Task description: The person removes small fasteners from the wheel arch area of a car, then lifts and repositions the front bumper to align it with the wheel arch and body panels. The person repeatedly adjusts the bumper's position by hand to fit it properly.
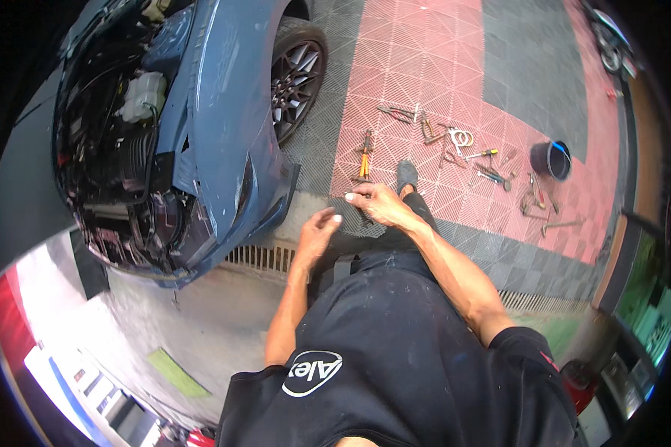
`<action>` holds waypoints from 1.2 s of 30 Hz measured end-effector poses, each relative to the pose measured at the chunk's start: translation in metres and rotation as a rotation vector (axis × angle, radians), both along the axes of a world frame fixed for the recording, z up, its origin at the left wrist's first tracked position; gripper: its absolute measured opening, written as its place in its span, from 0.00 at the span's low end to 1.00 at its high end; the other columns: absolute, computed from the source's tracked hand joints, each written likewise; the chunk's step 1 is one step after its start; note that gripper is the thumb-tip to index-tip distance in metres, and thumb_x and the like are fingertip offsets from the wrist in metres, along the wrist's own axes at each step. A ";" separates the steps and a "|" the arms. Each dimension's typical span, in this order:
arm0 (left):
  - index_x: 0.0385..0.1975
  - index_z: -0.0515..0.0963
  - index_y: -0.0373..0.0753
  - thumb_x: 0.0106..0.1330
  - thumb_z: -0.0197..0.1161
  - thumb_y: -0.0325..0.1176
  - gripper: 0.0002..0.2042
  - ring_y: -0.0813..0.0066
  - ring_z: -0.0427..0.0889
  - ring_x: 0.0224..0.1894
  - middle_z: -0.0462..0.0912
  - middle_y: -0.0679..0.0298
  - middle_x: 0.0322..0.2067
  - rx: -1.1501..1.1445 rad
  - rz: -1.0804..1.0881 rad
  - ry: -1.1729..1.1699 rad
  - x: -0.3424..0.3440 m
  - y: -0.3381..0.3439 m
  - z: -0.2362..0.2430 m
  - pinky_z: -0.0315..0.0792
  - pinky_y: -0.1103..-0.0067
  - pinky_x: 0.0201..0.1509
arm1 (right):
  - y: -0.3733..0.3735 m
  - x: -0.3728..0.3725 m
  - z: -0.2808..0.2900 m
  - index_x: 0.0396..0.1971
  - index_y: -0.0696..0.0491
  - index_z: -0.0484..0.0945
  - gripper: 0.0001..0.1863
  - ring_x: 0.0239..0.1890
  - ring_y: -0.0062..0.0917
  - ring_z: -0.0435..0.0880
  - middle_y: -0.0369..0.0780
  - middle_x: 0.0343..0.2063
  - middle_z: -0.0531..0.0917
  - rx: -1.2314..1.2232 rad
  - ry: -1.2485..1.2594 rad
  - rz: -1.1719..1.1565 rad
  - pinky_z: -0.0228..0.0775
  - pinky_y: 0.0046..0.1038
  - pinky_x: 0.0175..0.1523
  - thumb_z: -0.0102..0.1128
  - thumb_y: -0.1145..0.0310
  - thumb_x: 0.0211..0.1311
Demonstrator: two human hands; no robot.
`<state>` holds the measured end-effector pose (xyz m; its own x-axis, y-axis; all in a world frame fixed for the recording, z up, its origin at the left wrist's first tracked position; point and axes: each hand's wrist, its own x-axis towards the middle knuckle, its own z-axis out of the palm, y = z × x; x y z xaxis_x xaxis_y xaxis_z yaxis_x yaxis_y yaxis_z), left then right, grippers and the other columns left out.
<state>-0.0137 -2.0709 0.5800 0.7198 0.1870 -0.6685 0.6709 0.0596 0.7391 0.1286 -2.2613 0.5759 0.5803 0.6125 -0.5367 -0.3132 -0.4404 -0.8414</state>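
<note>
My left hand point(317, 232) is raised in front of my body with loosely curled fingers and a gap to the thumb; nothing shows in it. Just to its right and a little farther out, my right hand point(384, 206) has its thumb tip close against bent fingers. Whatever may be between them is hidden or too small to make out. The hands are apart from each other. Beyond them on the floor lies a tool with orange handles point(365, 165). To the left stands a blue-grey car point(231, 112), its front end stripped and its engine bay point(119, 141) exposed.
Pliers point(399, 113), a yellow-handled screwdriver point(482, 154) and several other hand tools lie scattered on the red floor tiles point(417, 67). A black bucket point(550, 161) stands farther right. The car's front wheel point(298, 80) is beyond my left hand. A drain grate point(261, 258) crosses the floor near me.
</note>
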 end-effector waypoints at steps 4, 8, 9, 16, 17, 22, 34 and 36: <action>0.67 0.72 0.29 0.76 0.68 0.37 0.26 0.72 0.80 0.60 0.83 0.58 0.58 -0.152 0.224 -0.146 0.030 -0.080 0.002 0.73 0.75 0.65 | 0.004 0.033 -0.006 0.51 0.63 0.85 0.25 0.48 0.34 0.89 0.50 0.44 0.89 0.156 0.093 0.126 0.80 0.34 0.52 0.65 0.53 0.73; 0.56 0.78 0.31 0.80 0.62 0.40 0.17 0.83 0.79 0.48 0.84 0.67 0.45 -0.030 0.497 -0.068 0.045 -0.125 0.001 0.72 0.82 0.52 | 0.004 0.063 0.041 0.52 0.62 0.85 0.24 0.41 0.23 0.86 0.40 0.44 0.88 0.032 0.211 0.346 0.79 0.28 0.44 0.65 0.53 0.75; 0.52 0.81 0.31 0.81 0.61 0.40 0.16 0.85 0.78 0.44 0.85 0.69 0.41 0.008 0.580 -0.046 0.048 -0.132 0.002 0.72 0.84 0.47 | 0.004 0.070 0.055 0.52 0.62 0.85 0.25 0.39 0.22 0.86 0.40 0.43 0.88 -0.015 0.303 0.393 0.78 0.27 0.42 0.65 0.52 0.75; 0.62 0.77 0.33 0.82 0.56 0.40 0.19 0.81 0.78 0.41 0.88 0.65 0.39 0.038 0.716 -0.091 0.036 -0.151 -0.002 0.70 0.79 0.50 | 0.018 0.087 -0.012 0.65 0.60 0.77 0.31 0.55 0.29 0.84 0.46 0.52 0.86 0.064 0.235 0.409 0.78 0.32 0.59 0.64 0.51 0.76; 0.63 0.76 0.33 0.82 0.56 0.38 0.18 0.82 0.76 0.39 0.88 0.66 0.38 0.057 0.736 -0.089 0.030 -0.151 -0.006 0.70 0.79 0.47 | 0.026 0.092 -0.014 0.66 0.61 0.76 0.32 0.58 0.31 0.83 0.48 0.54 0.86 0.018 0.197 0.402 0.76 0.33 0.63 0.65 0.50 0.75; 0.63 0.76 0.33 0.81 0.56 0.35 0.17 0.75 0.84 0.44 0.89 0.61 0.41 -0.006 0.839 -0.056 -0.005 -0.157 -0.023 0.74 0.76 0.56 | 0.063 0.116 -0.034 0.67 0.66 0.72 0.36 0.58 0.36 0.84 0.55 0.58 0.83 0.053 0.084 0.309 0.76 0.37 0.64 0.63 0.50 0.76; 0.58 0.80 0.32 0.80 0.56 0.32 0.15 0.77 0.83 0.41 0.87 0.63 0.41 -0.085 0.921 0.269 0.003 -0.169 -0.212 0.76 0.78 0.50 | 0.221 0.173 -0.117 0.79 0.63 0.50 0.49 0.75 0.43 0.67 0.55 0.74 0.65 0.155 0.076 0.269 0.63 0.44 0.78 0.67 0.51 0.73; 0.59 0.80 0.33 0.78 0.56 0.32 0.16 0.72 0.85 0.42 0.87 0.59 0.41 -0.101 0.906 0.169 0.011 -0.180 -0.325 0.78 0.74 0.50 | 0.246 0.185 -0.138 0.79 0.62 0.50 0.50 0.74 0.42 0.68 0.54 0.74 0.65 0.310 0.086 0.273 0.62 0.44 0.78 0.68 0.52 0.72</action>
<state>-0.0032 -2.2507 0.2550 0.2189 0.5661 -0.7948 0.4348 0.6726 0.5988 0.3135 -2.0151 0.4378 0.3355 0.8777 -0.3421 -0.2944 -0.2473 -0.9231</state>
